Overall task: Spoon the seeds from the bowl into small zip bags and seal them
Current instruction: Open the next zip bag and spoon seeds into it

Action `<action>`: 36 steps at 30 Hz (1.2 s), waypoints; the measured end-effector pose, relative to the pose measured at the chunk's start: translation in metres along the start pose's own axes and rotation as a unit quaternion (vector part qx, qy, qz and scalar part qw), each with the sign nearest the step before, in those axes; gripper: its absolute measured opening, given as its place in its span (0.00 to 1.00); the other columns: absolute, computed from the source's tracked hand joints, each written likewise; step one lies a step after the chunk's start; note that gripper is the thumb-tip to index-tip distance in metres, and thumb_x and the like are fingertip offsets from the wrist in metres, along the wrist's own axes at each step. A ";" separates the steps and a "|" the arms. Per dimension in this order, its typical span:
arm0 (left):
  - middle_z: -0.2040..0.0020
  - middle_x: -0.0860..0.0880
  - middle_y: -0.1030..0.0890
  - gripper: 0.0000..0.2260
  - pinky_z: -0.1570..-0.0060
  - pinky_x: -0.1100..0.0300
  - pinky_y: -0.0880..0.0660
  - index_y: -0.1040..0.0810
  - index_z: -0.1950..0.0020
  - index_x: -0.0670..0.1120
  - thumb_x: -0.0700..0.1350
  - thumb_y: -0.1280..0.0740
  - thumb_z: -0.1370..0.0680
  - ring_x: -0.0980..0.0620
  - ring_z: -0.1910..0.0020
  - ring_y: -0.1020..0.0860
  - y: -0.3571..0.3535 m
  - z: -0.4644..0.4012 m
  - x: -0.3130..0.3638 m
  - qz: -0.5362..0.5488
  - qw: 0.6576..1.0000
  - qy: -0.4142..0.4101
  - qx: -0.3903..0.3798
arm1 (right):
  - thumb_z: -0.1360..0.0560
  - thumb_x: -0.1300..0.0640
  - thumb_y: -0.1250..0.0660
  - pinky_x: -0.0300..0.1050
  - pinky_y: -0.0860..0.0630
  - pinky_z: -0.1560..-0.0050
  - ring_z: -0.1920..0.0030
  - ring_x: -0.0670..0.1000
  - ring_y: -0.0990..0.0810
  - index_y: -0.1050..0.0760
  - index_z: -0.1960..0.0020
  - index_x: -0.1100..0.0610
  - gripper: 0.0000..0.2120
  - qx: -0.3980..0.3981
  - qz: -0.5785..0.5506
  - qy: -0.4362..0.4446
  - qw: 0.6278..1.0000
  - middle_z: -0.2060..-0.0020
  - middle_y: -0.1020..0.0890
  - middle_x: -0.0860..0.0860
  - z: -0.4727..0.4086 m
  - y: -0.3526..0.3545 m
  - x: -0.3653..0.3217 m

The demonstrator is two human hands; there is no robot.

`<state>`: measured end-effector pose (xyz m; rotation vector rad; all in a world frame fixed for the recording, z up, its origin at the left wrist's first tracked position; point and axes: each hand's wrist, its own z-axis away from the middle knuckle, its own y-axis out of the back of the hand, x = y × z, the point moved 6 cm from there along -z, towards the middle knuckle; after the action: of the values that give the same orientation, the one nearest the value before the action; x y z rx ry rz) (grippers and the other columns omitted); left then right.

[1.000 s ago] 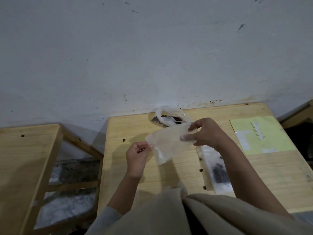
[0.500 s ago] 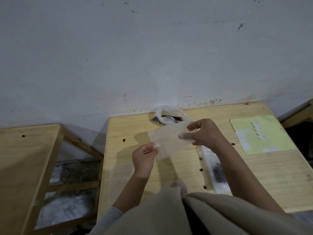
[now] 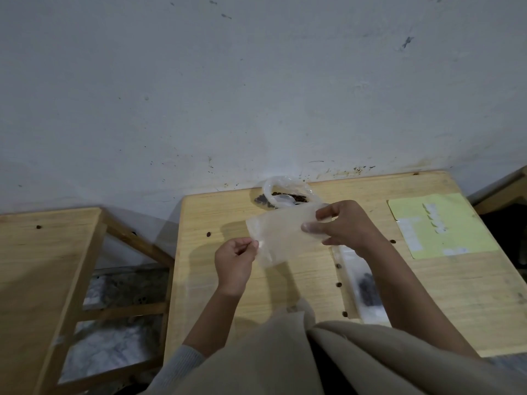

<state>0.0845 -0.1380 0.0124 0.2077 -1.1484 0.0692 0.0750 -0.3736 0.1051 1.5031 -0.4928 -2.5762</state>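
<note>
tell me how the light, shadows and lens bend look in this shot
Head view: dim, flat light; the zip bag and left hand cast soft shadows on the table; the wide lens tilts the table edges outward; the seeds by the wall look dark and indistinct.

The zip bag held above the table hides the near side of the seed bowl; whether the white shape among the seeds is a spoon cannot be told. The right forearm covers part of the filled bag lying on the wood. Marks on the yellow sheet are too blurred to read. The second table is cut off by the left edge.
</note>
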 end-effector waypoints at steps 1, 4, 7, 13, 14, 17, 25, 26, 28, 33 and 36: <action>0.60 0.44 0.17 0.05 0.57 0.58 0.22 0.20 0.58 0.45 0.35 0.29 0.27 0.50 0.61 0.19 0.001 0.001 0.002 0.001 1.000 -0.009 0.003 | 0.38 0.54 0.20 0.45 0.18 0.60 0.56 0.48 0.21 0.23 0.52 0.61 0.20 0.001 -0.002 -0.001 1.000 0.53 0.24 0.47 0.000 0.001 0.000; 0.61 0.48 0.18 0.08 0.58 0.62 0.24 0.21 0.61 0.46 0.34 0.30 0.26 0.52 0.61 0.20 0.004 0.001 0.009 -0.028 0.998 -0.050 0.003 | 0.38 0.54 0.20 0.47 0.18 0.58 0.56 0.49 0.20 0.23 0.52 0.61 0.21 0.005 -0.001 -0.005 1.000 0.53 0.24 0.48 -0.001 0.004 0.002; 0.59 0.49 0.18 0.08 0.57 0.64 0.25 0.21 0.60 0.47 0.35 0.31 0.26 0.53 0.59 0.21 0.000 0.000 0.010 -0.057 0.997 -0.052 -0.015 | 0.39 0.54 0.19 0.45 0.18 0.60 0.56 0.49 0.20 0.23 0.50 0.62 0.23 0.014 0.011 0.000 1.000 0.53 0.25 0.47 -0.001 0.006 0.003; 0.54 0.47 0.17 0.05 0.54 0.57 0.24 0.21 0.54 0.48 0.40 0.27 0.27 0.52 0.55 0.20 -0.006 -0.002 0.002 -0.017 1.000 -0.002 -0.022 | 0.39 0.55 0.19 0.43 0.19 0.62 0.59 0.48 0.21 0.23 0.51 0.62 0.22 0.012 0.017 0.002 1.000 0.55 0.25 0.47 0.000 0.001 0.004; 0.55 0.47 0.17 0.06 0.54 0.58 0.24 0.21 0.54 0.48 0.40 0.27 0.27 0.53 0.56 0.20 -0.005 -0.002 0.001 -0.009 1.000 0.006 -0.019 | 0.39 0.55 0.19 0.43 0.19 0.63 0.59 0.48 0.21 0.23 0.51 0.62 0.21 0.012 0.015 0.001 1.000 0.55 0.25 0.48 0.000 0.001 0.004; 0.57 0.48 0.18 0.09 0.58 0.61 0.26 0.21 0.52 0.45 0.39 0.25 0.29 0.54 0.58 0.21 -0.003 -0.003 0.001 0.017 0.999 0.034 -0.004 | 0.38 0.55 0.19 0.44 0.18 0.62 0.59 0.49 0.21 0.23 0.53 0.61 0.20 0.005 0.005 -0.001 1.000 0.55 0.25 0.48 0.002 0.001 0.003; 0.56 0.46 0.18 0.04 0.57 0.60 0.24 0.21 0.53 0.43 0.40 0.28 0.26 0.52 0.59 0.21 -0.003 -0.004 0.004 -0.022 1.000 0.016 -0.009 | 0.37 0.57 0.20 0.43 0.18 0.61 0.59 0.49 0.21 0.23 0.53 0.62 0.19 -0.001 -0.021 -0.005 1.000 0.56 0.26 0.48 0.006 0.000 0.004; 0.56 0.46 0.18 0.04 0.56 0.58 0.24 0.21 0.53 0.43 0.40 0.29 0.26 0.52 0.58 0.21 -0.003 -0.004 0.005 -0.027 0.999 0.016 -0.014 | 0.37 0.57 0.20 0.44 0.18 0.60 0.59 0.49 0.21 0.23 0.52 0.62 0.19 -0.001 -0.022 -0.006 1.000 0.56 0.26 0.48 0.006 0.000 0.004; 0.57 0.47 0.18 0.03 0.55 0.58 0.24 0.21 0.52 0.43 0.40 0.30 0.25 0.52 0.59 0.21 -0.003 -0.005 0.005 -0.038 0.999 0.018 -0.022 | 0.37 0.57 0.20 0.45 0.18 0.59 0.60 0.49 0.21 0.23 0.52 0.63 0.19 -0.001 -0.022 -0.005 1.000 0.56 0.26 0.48 0.006 0.000 0.004; 0.62 0.50 0.19 0.03 0.62 0.65 0.27 0.20 0.54 0.44 0.38 0.33 0.23 0.56 0.63 0.22 -0.006 -0.003 0.008 -0.047 0.996 0.032 -0.067 | 0.38 0.58 0.20 0.42 0.19 0.63 0.60 0.48 0.21 0.23 0.54 0.61 0.18 -0.004 -0.029 0.003 1.000 0.56 0.25 0.48 0.006 -0.001 0.003; 0.59 0.48 0.18 0.03 0.62 0.64 0.27 0.20 0.54 0.44 0.38 0.33 0.23 0.55 0.61 0.21 -0.006 -0.003 0.008 -0.056 0.996 0.023 -0.062 | 0.38 0.57 0.20 0.42 0.19 0.63 0.60 0.49 0.21 0.23 0.54 0.60 0.17 -0.004 -0.027 0.008 1.000 0.55 0.25 0.48 0.006 -0.001 0.004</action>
<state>0.0912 -0.1435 0.0181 0.1590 -1.0896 -0.0966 0.0680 -0.3726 0.1039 1.5535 -0.4442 -2.6014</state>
